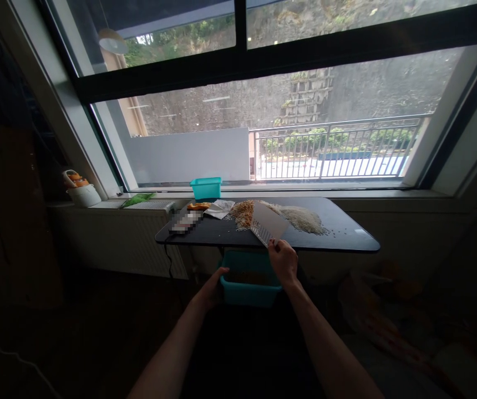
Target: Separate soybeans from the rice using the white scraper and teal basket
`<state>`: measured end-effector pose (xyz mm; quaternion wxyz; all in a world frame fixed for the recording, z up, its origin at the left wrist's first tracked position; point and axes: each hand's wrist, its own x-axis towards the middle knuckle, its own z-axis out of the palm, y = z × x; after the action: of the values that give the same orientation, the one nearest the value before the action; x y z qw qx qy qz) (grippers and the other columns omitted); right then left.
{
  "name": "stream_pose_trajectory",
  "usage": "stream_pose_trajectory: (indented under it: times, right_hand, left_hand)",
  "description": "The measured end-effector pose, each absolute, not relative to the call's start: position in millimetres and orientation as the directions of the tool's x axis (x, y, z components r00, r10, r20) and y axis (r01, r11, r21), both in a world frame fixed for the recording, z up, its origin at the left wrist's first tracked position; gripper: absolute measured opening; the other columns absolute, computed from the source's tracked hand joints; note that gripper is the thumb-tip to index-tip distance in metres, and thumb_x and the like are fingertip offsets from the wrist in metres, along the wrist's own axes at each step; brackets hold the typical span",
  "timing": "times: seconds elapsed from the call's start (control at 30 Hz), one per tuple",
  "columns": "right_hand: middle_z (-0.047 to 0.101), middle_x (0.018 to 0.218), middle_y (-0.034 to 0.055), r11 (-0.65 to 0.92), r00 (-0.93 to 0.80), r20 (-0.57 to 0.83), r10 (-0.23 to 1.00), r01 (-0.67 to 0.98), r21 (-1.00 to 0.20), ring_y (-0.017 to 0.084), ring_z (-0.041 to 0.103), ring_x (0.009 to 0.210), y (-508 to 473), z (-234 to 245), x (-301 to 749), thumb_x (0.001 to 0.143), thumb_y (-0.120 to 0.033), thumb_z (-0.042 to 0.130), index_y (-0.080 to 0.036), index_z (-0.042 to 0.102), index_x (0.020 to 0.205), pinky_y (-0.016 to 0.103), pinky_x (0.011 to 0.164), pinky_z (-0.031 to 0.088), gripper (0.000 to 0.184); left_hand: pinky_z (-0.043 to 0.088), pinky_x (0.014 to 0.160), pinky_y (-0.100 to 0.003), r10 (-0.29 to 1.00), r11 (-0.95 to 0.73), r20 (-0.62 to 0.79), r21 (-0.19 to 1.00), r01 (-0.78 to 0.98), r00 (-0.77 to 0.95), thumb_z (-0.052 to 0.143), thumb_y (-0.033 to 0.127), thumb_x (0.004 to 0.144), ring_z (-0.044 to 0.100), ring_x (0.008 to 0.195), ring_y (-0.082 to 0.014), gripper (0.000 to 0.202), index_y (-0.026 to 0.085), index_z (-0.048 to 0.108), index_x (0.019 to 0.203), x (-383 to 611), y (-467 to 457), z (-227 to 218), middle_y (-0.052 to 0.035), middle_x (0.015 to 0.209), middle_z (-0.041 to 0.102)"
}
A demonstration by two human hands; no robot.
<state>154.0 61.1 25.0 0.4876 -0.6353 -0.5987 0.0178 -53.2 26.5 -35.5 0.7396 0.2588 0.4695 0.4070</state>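
My left hand (213, 287) grips the left side of a teal plastic basin (250, 295), thumb over its rim. The basin is below the table's front edge, with something brownish and dark at its bottom that I cannot make out. My right hand (283, 259) is closed on the lower corner of a thin pale sheet (270, 220) with a row of slot-like marks along one edge. Tilted over the tabletop, the sheet stands between a heap of orange-yellow kernels (242, 213), probably corn, and a spread of whitish grains (304, 219) like rice. It hides part of both heaps.
The black folding table (346, 227) stands below a window. On its left lie a white paper (220, 209), an orange-yellow item (199, 206) and a blurred-out object (186, 221). A second teal container (206, 188) sits behind, near the sill. A radiator (138, 238) is at left, plastic bags (371, 299) at right.
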Motion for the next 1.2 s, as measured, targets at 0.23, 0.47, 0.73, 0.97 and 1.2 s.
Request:
stream_pose_trajectory:
  times: [0.23, 0.47, 0.73, 0.97, 1.2]
  right_hand:
    - [0.061, 0.072, 0.0073, 0.097, 0.297, 0.528, 0.796, 0.797, -0.596, 0.015, 0.052, 0.062, 63.1, 32.1, 171.9, 0.083, -0.035, 0.039, -0.016, 0.063, 0.068, 0.026, 0.055, 0.026, 0.034]
    - [0.065, 0.080, 0.0093, -0.076, 0.321, 0.438, 0.839, 0.868, -0.491, 0.017, 0.059, 0.073, 70.9, 43.7, 196.2, 0.084, -0.035, 0.038, -0.016, 0.066, 0.078, 0.025, 0.060, 0.032, 0.034]
    - [0.067, 0.088, 0.0152, -0.198, 0.350, 0.367, 0.862, 0.898, -0.392, 0.024, 0.061, 0.083, 94.0, 63.5, 251.8, 0.084, -0.034, 0.038, -0.012, 0.067, 0.090, 0.028, 0.065, 0.038, 0.037]
    - [0.068, 0.086, 0.0143, -0.113, 0.316, 0.416, 0.853, 0.889, -0.443, 0.023, 0.062, 0.080, 103.7, 63.3, 249.9, 0.083, -0.037, 0.039, -0.013, 0.069, 0.086, 0.027, 0.065, 0.038, 0.039]
    - [0.069, 0.085, 0.0116, -0.069, 0.285, 0.384, 0.878, 0.870, -0.488, 0.022, 0.062, 0.080, 113.5, 57.3, 219.6, 0.082, -0.039, 0.039, -0.016, 0.069, 0.082, 0.026, 0.064, 0.038, 0.038]
  left_hand:
    - [0.050, 0.065, -0.032, 0.834, 0.551, -0.502, 0.754, -0.357, 0.227, 0.055, 0.044, 0.072, 0.063, 0.075, -0.0230, 0.043, 0.019, 0.055, 0.106, -53.1, 25.3, -32.8, -0.0061, 0.082, 0.067]
    - [0.050, 0.065, -0.032, 0.825, 0.565, -0.509, 0.739, -0.367, 0.246, 0.054, 0.044, 0.073, 0.064, 0.074, -0.0223, 0.041, 0.018, 0.056, 0.105, -52.6, 24.6, -31.8, -0.0060, 0.081, 0.067]
    - [0.050, 0.063, -0.032, 0.825, 0.565, -0.508, 0.744, -0.357, 0.246, 0.056, 0.046, 0.070, 0.063, 0.072, -0.0230, 0.042, 0.017, 0.057, 0.101, -53.0, 26.6, -35.3, -0.0066, 0.079, 0.067]
    - [0.049, 0.066, -0.033, 0.816, 0.578, -0.522, 0.742, -0.339, 0.249, 0.059, 0.048, 0.067, 0.063, 0.071, -0.0224, 0.046, 0.015, 0.057, 0.099, -53.7, 33.8, -45.0, -0.0074, 0.079, 0.065]
    - [0.049, 0.068, -0.034, 0.817, 0.576, -0.518, 0.752, -0.319, 0.253, 0.058, 0.046, 0.069, 0.061, 0.069, -0.0214, 0.041, 0.015, 0.058, 0.096, -51.1, 36.1, -43.6, -0.0071, 0.079, 0.065]
